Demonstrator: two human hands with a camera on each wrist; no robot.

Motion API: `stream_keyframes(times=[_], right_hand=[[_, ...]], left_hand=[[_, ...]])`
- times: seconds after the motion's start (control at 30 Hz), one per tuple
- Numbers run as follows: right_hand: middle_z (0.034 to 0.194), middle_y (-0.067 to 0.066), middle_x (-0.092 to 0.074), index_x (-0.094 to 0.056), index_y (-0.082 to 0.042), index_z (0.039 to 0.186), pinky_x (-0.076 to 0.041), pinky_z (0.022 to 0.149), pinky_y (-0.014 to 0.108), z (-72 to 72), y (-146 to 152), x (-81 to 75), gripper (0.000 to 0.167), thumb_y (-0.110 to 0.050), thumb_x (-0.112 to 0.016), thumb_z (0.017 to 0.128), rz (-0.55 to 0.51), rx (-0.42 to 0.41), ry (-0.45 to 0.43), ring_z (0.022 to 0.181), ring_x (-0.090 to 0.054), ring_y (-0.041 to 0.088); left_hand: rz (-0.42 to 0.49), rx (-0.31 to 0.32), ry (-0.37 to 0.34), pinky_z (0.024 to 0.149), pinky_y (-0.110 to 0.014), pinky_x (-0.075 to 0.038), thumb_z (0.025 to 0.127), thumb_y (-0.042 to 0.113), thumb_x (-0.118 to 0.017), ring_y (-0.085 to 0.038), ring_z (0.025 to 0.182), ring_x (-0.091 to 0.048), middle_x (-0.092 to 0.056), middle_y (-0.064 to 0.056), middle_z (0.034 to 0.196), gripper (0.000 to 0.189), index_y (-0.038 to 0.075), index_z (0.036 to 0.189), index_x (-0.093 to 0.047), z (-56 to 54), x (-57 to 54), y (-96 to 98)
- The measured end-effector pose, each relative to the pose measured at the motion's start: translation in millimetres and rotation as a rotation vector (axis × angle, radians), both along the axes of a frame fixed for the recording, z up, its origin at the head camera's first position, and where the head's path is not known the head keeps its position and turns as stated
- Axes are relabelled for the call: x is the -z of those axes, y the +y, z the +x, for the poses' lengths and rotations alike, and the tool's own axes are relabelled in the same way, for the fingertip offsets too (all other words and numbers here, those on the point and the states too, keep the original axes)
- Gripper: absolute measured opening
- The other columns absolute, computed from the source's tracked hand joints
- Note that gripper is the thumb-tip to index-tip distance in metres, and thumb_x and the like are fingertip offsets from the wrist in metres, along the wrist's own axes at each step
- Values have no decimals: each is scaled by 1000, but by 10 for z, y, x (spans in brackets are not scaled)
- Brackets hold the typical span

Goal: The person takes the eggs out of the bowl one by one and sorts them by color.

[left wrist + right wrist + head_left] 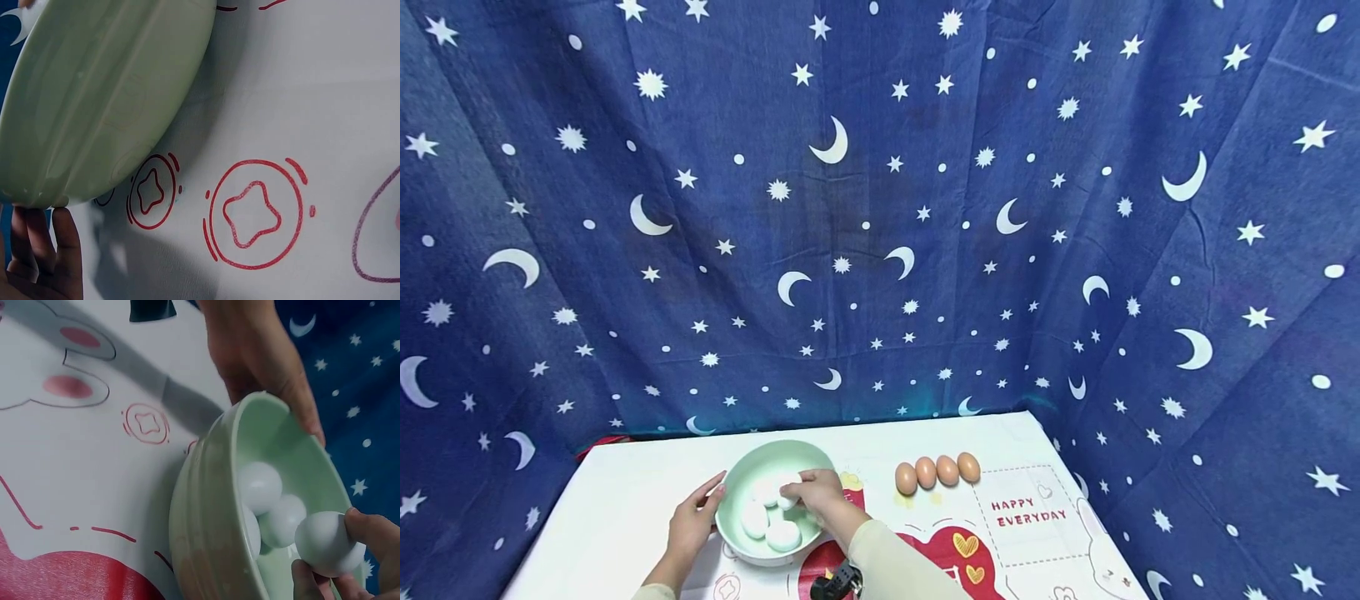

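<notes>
A pale green bowl (790, 457) stands on the tabletop (640, 492), with the left hand (691, 521) at its left side; the fingers lie fairly straight against the bowl near the rim, thumb apart from them. The right hand (826, 496) reaches over the right side of the bowl and pinches a white egg (327, 544) between thumb and fingertips, above the bowl's inside. Three other white eggs (260, 486) lie in the bowl, close together — whether the pinched one touches any of them is hard to tell. To the right of the bowl, well apart from it, four brown eggs (947, 470) lie in a slightly slanting row on a white printed cloth (1030, 542). Behind the tabletop hangs a dark blue curtain (865, 200) — patterned with white moons, stars and dots.
</notes>
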State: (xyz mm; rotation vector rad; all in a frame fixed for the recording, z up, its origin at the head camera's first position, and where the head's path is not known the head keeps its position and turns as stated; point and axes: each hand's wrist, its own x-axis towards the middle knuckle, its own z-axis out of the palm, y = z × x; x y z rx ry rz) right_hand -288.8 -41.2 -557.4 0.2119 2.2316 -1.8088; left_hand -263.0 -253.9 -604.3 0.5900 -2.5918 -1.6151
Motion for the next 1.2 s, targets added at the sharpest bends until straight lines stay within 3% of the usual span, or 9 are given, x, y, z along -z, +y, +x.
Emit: stream_keyframes(times=[0.33, 0.67, 0.83, 1.0, 1.2], right_hand=[[93, 7, -67, -65, 8, 112, -60, 72, 27, 203, 224, -76, 40, -9, -79, 79, -99, -38, 33, 73, -62, 10], [92, 7, -73, -64, 9, 117, -62, 76, 30, 396, 393, -116, 42, -8, -75, 80, -184, -93, -4, 82, -69, 13], [97, 8, -72, -61, 10, 121, -62, 78, 32, 445, 576, -111, 46, -7, -73, 81, -198, -112, -20, 86, -70, 16], [98, 11, -72, -59, 12, 121, -62, 79, 31, 497, 758, -52, 45, -3, -70, 81, -228, -110, -21, 88, -70, 17], [96, 10, -71, -60, 14, 118, -62, 78, 31, 571, 960, 122, 41, 1, -67, 80, -239, -120, -14, 88, -69, 18]], left_hand=[[0, 9, -4, 68, -26, -62, 102, 46, -50, -17, 84, -65, -58, -26, 115, 58, 9, 146, -46, 5, -8, 9], [-10, 5, -5, 67, -22, -61, 102, 44, -49, -20, 88, -65, -57, -26, 117, 56, 9, 146, -46, 14, -42, 12], [8, -1, -8, 70, -27, -62, 102, 45, -50, -21, 88, -65, -56, -27, 118, 58, 9, 146, -45, 3, -17, 9], [-3, -3, 5, 69, -26, -62, 102, 44, -51, -19, 87, -65, -58, -27, 117, 57, 8, 145, -46, 0, -20, -1], [-3, 3, 8, 69, -25, -62, 101, 46, -51, -17, 86, -65, -58, -26, 116, 58, 9, 145, -47, 7, 11, -12]])
